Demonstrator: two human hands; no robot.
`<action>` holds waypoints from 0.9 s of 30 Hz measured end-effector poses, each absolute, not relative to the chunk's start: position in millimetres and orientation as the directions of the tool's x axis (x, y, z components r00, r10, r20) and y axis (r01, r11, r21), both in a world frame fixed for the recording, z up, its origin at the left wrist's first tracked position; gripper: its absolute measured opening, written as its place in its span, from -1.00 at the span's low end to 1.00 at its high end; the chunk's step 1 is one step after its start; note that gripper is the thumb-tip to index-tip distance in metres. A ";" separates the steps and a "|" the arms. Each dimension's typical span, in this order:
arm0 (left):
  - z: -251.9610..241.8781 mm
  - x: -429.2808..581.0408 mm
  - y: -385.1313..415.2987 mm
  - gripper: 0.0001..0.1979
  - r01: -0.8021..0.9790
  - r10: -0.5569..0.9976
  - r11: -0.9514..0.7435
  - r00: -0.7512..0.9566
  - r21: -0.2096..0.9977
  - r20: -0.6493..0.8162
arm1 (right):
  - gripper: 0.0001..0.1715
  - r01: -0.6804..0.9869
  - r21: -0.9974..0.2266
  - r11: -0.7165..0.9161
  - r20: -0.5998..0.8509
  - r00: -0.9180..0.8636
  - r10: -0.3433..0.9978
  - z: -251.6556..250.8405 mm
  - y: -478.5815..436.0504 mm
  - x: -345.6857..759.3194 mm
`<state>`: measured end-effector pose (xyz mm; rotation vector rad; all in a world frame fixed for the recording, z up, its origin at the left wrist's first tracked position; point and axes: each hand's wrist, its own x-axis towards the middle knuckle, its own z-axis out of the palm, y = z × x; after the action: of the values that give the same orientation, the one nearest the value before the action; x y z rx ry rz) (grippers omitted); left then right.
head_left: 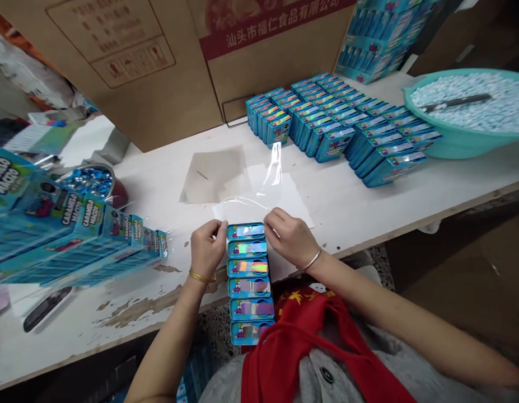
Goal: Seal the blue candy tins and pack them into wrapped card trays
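A row of several small blue boxes [248,267] with shiny holographic strips runs from the table edge toward my body. Its far end lies between my two hands. Clear plastic film [274,173] rises in a glinting curve just beyond that end. My left hand [207,249] is closed in a pinch at the row's left side, apparently on the film's edge. On the opposite side, my right hand [290,236] pinches the film close to the far box's corner. The fingertips are partly hidden, and the transparent film is hard to trace between them.
Blue boxes [326,117] stand in rows at the back right, beside a turquoise basin [456,140] of pale pieces. Wrapped blue packs [74,229] are stacked left, near a tub [118,190]. A big carton [167,106] stands behind; a dark-handled tool [47,308] lies front left.
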<state>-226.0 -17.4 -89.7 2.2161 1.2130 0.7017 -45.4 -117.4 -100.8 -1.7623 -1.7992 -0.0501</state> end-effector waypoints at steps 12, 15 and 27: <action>-127.6 -250.6 -19.0 -0.83 0.647 0.665 -0.739 0.660 0.186 0.348 | -0.78 0.970 -0.242 0.016 0.494 0.109 0.862 -130.5 -131.1 -58.0; -139.1 -246.4 -9.8 -0.82 0.666 0.689 -0.721 0.665 0.188 0.286 | -0.82 0.958 -0.267 -0.103 0.449 0.218 0.867 -145.3 -126.3 -55.1; -151.7 -256.5 -2.9 -0.73 0.499 0.524 -0.851 0.785 0.163 0.331 | -0.75 0.712 -0.652 -0.261 0.106 0.426 0.898 -154.9 -121.4 -48.3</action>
<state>-256.5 -2.9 -151.7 2.9048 0.8337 0.5680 -48.3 -121.4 -154.9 -2.0494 -1.3538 0.3805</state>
